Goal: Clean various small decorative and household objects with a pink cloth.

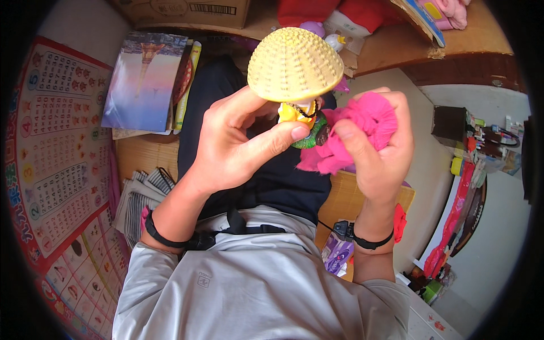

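Observation:
My left hand (pixel 241 139) grips a small figurine (pixel 297 73) that wears a wide, pale yellow cone-shaped straw-like hat. Below the hat show a yellow robe, a dark string of beads and a green base; the figurine's face is hidden by the brim. My left thumb presses on the robe just above the base. A crumpled bright pink cloth (pixel 371 127) is bunched in my right hand (pixel 391 150), thumb on top. The cloth's near edge reaches the green base and appears to touch it.
Books (pixel 144 85) stand at the left beside a wall chart (pixel 65 153). Folded striped fabric (pixel 144 195) lies below them. A cardboard box (pixel 187 12) and a wooden shelf (pixel 379 54) with small toys are at the far side. A purple packet (pixel 338 252) lies by my right forearm.

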The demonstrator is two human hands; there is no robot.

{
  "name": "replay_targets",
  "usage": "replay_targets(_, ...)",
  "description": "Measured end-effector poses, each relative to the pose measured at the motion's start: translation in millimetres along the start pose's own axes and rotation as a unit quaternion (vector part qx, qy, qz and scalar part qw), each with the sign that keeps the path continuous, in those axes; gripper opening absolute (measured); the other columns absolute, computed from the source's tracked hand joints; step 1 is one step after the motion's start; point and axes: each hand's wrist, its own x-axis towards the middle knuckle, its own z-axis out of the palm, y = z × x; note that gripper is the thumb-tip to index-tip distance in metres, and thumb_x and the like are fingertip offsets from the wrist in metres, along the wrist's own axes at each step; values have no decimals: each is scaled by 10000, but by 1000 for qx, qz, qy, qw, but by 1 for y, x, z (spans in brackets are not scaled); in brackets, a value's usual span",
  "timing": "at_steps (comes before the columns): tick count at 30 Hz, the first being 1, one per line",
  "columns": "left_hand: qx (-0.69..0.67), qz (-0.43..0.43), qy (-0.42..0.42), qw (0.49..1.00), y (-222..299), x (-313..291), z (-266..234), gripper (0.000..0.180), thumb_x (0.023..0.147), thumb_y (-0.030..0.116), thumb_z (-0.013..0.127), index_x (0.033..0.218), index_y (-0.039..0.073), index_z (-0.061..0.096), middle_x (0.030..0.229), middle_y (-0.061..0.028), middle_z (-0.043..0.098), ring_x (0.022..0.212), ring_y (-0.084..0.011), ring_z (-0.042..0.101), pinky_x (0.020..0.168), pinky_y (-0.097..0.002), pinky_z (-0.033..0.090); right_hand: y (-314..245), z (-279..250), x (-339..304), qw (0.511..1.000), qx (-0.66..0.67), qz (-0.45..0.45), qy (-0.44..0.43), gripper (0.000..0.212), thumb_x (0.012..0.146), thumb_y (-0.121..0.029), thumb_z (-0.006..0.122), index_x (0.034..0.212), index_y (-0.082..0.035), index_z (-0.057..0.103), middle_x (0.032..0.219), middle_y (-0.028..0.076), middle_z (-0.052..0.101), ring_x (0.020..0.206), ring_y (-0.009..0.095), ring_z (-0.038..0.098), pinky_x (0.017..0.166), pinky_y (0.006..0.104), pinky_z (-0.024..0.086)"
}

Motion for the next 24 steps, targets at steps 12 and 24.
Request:
replay_targets(12,94,86,31,991,-7,0,-1,453,961,130,776,1345,-68,640,1189,-130,705,1054,-149,666,899,-303,533,-22,-1,14,962,-190,-155,-121,252,766,-16,774,1015,-33,739,1002,118,642,858,290,640,742,381,539)
replay_targets(24,0,12,41,999,-18,-6,1,459,1016,57,701,1428,-93,567,1289,-134,671,1144,-155,652,974,-306,543,-36,2,22,895,-351,-203,-184,267,718,-31,766,982,-52,730,911,82,614,793,276,594,655,392,484)
